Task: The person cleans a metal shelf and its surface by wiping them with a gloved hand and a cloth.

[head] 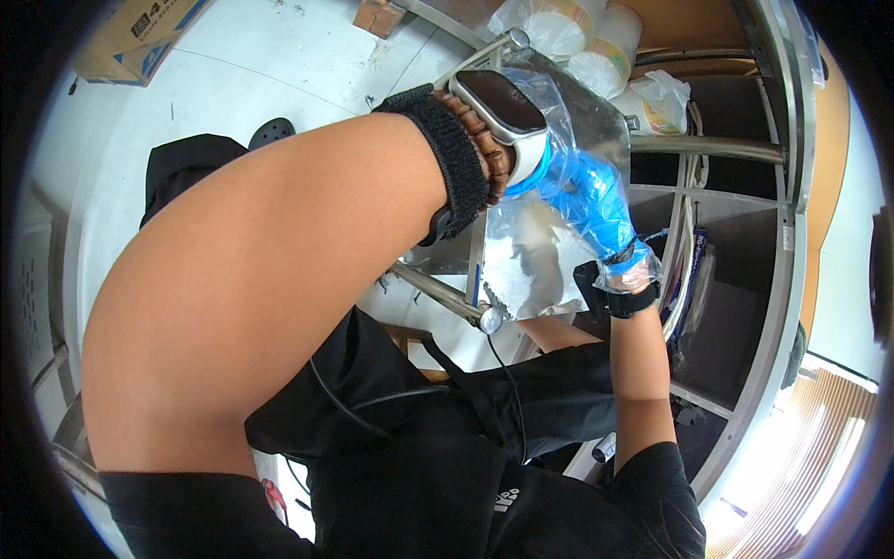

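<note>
My left hand (559, 105) is largely hidden behind its own wrist; a clear plastic glove shows beyond the smartwatch (499, 105). A brown beaded bracelet (482, 136) and a black strap (440, 150) circle that wrist. My right hand (597, 202) wears a blue glove under a clear plastic one, tied at the wrist, with a black strap (634, 302) below. The two hands meet above a shiny metal surface (538, 258), smudged and reflective. Whether either hand holds something cannot be seen, since the fingers are covered.
A metal tube (447, 293) with a capped end runs beside the surface. Shelving (740, 202) stands at the right, with plastic-wrapped containers (607, 56) near its top. A cardboard box (136, 42) and a black clog (272, 131) are on the floor. A thin black cable (513, 391) hangs near my lap.
</note>
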`<state>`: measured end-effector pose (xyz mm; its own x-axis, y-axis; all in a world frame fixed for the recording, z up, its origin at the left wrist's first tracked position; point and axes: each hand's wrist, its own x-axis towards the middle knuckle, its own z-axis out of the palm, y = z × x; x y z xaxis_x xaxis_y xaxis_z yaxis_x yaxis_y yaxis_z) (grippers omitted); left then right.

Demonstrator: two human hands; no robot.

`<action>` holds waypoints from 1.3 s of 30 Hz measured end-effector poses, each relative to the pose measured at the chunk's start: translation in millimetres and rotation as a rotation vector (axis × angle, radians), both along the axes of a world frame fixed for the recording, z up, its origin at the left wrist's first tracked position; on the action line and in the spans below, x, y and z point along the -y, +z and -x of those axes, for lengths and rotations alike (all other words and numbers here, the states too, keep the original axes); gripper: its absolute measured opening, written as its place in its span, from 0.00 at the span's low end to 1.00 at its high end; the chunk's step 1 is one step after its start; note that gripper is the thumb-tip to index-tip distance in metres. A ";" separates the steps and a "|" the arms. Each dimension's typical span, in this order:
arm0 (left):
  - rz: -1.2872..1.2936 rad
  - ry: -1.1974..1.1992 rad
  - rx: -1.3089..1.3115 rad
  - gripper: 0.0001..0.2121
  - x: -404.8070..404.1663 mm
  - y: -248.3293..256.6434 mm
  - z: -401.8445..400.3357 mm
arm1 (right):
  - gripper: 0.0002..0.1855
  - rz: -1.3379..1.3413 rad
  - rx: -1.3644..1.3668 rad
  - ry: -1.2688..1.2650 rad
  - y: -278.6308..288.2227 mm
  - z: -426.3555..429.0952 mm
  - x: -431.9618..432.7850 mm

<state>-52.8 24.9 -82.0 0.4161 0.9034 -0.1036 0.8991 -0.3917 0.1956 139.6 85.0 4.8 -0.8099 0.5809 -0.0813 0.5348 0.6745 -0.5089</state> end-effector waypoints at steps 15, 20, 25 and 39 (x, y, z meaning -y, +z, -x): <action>-0.017 0.016 -0.007 0.23 3.8 -5.3 -0.9 | 0.07 -0.229 0.048 0.302 -33.3 -4.8 -10.5; -0.011 0.046 0.040 0.23 8.3 -28.6 2.1 | 0.06 -0.486 0.091 0.440 -43.2 2.9 -9.9; 0.024 0.025 -0.050 0.23 -0.7 -15.7 5.7 | 0.07 -0.467 0.188 0.370 -41.7 5.9 -7.0; 0.037 0.032 -0.283 0.24 -13.5 -38.7 7.0 | 0.05 -0.135 -0.074 0.057 -3.7 -6.5 -3.4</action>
<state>-59.9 38.4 -120.7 0.3375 0.9090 -0.2446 0.9316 -0.3597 -0.0514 146.1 88.4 1.1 -0.8426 0.5356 0.0556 0.4584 0.7677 -0.4477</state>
